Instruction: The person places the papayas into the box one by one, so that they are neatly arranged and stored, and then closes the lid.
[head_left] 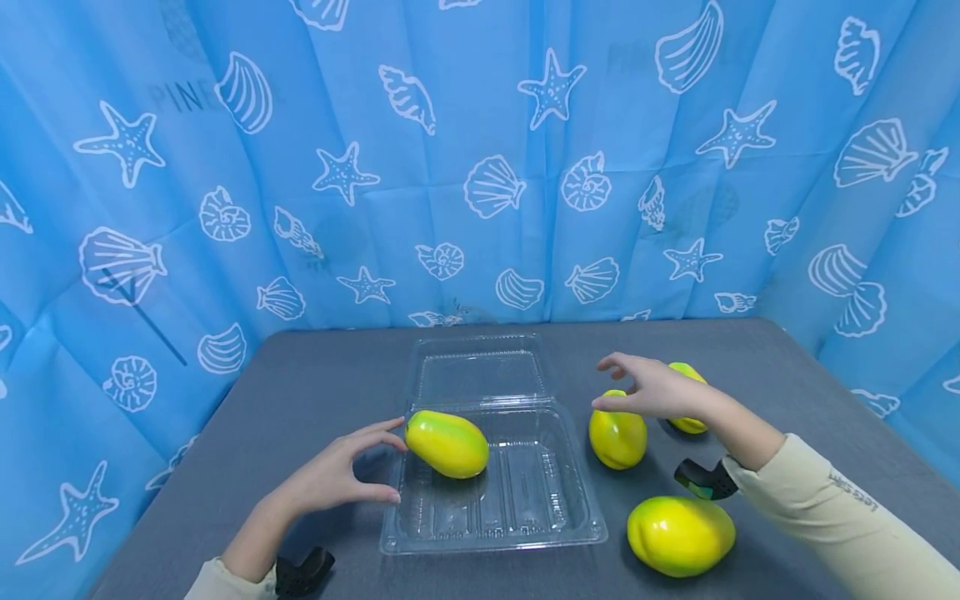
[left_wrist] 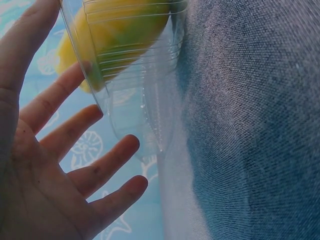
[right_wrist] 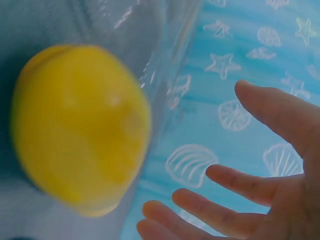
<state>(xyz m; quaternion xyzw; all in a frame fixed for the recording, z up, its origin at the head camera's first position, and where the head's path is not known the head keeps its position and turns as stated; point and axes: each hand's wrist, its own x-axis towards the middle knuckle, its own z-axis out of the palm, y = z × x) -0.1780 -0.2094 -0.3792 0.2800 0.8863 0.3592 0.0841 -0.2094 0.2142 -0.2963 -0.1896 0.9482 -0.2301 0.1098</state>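
Note:
A clear plastic clamshell container (head_left: pixel 525 500) lies open on the grey table, its lid (head_left: pixel 476 371) folded back. One yellow-green mango (head_left: pixel 446 443) rests in the tray's back left corner. My left hand (head_left: pixel 378 465) is open beside it with fingers spread, the index tip right at the fruit. The left wrist view shows this hand (left_wrist: pixel 65 150) apart from the container wall (left_wrist: pixel 145 100), the mango (left_wrist: pixel 120 30) behind the plastic. My right hand (head_left: pixel 611 385) hovers open over a second mango (head_left: pixel 617 442), which shows blurred in the right wrist view (right_wrist: pixel 80 125) next to spread fingers (right_wrist: pixel 225 180).
Two more mangoes lie right of the container: one (head_left: pixel 690 423) behind my right hand, one (head_left: pixel 680 535) near the front. A blue curtain (head_left: pixel 480 167) with shells and starfish surrounds the table (head_left: pixel 315 392). Bare cloth lies left of the container.

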